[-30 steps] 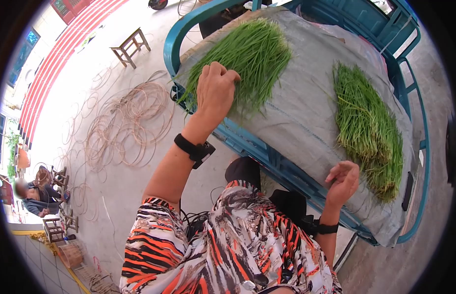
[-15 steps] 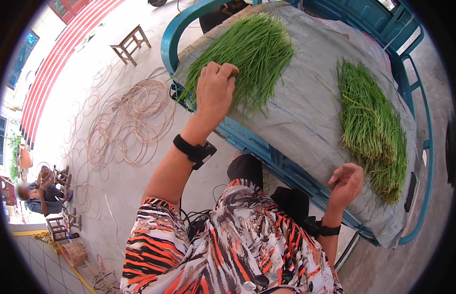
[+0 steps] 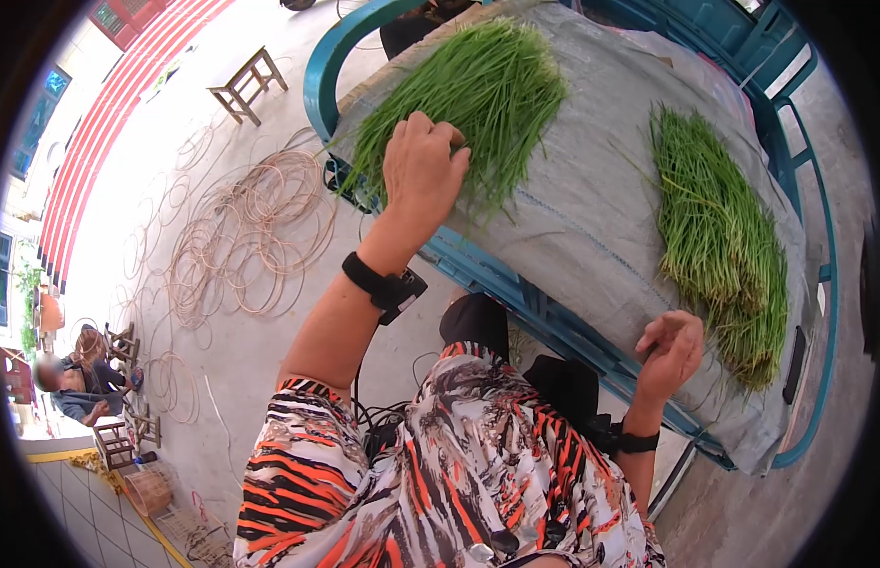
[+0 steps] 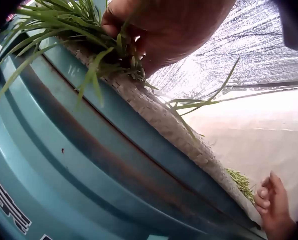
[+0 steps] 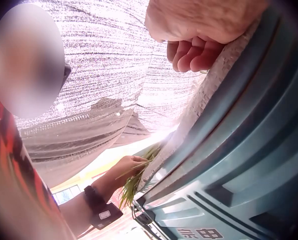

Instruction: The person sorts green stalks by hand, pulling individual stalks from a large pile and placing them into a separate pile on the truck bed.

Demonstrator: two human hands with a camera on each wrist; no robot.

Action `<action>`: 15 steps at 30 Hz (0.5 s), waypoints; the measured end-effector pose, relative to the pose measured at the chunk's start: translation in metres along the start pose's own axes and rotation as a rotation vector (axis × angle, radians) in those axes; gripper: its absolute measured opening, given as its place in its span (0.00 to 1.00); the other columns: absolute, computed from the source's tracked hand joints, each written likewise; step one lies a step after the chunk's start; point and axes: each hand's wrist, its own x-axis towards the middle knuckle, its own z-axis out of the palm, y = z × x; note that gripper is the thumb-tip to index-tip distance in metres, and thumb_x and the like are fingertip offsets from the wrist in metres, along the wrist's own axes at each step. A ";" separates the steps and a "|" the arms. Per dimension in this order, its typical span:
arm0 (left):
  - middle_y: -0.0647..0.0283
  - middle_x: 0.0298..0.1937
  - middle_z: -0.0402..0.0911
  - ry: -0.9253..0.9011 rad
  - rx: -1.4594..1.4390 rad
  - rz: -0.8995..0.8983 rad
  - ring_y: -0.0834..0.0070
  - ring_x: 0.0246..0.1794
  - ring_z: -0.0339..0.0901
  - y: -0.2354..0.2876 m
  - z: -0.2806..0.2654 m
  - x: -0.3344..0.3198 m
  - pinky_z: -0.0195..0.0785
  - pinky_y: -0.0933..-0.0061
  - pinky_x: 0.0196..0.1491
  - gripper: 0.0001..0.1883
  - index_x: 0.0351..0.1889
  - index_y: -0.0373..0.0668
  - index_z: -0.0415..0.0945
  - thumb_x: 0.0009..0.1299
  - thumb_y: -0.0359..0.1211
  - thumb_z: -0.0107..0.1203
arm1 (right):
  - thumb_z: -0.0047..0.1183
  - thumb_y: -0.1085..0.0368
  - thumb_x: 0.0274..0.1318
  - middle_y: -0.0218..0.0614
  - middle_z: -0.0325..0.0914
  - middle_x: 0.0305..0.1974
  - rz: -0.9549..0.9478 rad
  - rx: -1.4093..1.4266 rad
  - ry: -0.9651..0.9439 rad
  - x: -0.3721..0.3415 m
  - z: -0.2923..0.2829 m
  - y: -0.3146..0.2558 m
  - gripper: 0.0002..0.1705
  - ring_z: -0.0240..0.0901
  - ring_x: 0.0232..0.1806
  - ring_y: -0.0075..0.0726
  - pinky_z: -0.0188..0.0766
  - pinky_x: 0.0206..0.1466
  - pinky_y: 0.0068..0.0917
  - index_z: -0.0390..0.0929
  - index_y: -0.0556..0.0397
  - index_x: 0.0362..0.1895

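My left hand [image 3: 423, 172] is at the near left edge of a pile of garlic chives [image 3: 487, 90] on a grey sheet [image 3: 591, 170]. In the left wrist view, the curled fingers and thumb of this hand [image 4: 174, 30] pinch some green leaves [image 4: 96, 60] that hang over the edge. A second pile of chives [image 3: 719, 227], pale stem ends toward me, lies on the right. Beside that pile my right hand [image 3: 672, 352] hovers by the sheet's near edge, fingers loosely curled and holding nothing. The right wrist view shows its fingers [image 5: 199, 57] bent above the sheet's edge.
The sheet covers a blue cart bed with a curved rail [image 3: 319, 80] on the left and another rail [image 3: 823, 284] on the right. Coils of thin tubing [image 3: 255, 232] lie on the floor at left, near a wooden stool [image 3: 249, 87]. A seated person [image 3: 85, 379] is farther off.
My left hand has shifted slightly right and forward over the chives, with its thumb spread more to the side. The right hand has stayed nearly still. The seated person has lowered an arm.
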 end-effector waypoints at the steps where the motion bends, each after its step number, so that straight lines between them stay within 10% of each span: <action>1: 0.60 0.34 0.70 -0.001 -0.006 -0.011 0.61 0.41 0.70 0.001 0.001 0.000 0.64 0.62 0.42 0.05 0.27 0.43 0.79 0.55 0.32 0.62 | 0.34 0.53 0.71 0.36 0.71 0.24 0.004 -0.007 0.003 0.000 -0.001 0.001 0.22 0.64 0.19 0.23 0.63 0.22 0.18 0.70 0.57 0.35; 15: 0.62 0.30 0.77 -0.136 -0.569 -0.399 0.74 0.31 0.74 -0.009 -0.011 0.010 0.66 0.72 0.39 0.11 0.35 0.36 0.79 0.63 0.35 0.59 | 0.32 0.54 0.71 0.35 0.69 0.22 0.006 -0.045 0.033 0.000 0.002 0.001 0.21 0.62 0.17 0.22 0.60 0.19 0.17 0.70 0.57 0.36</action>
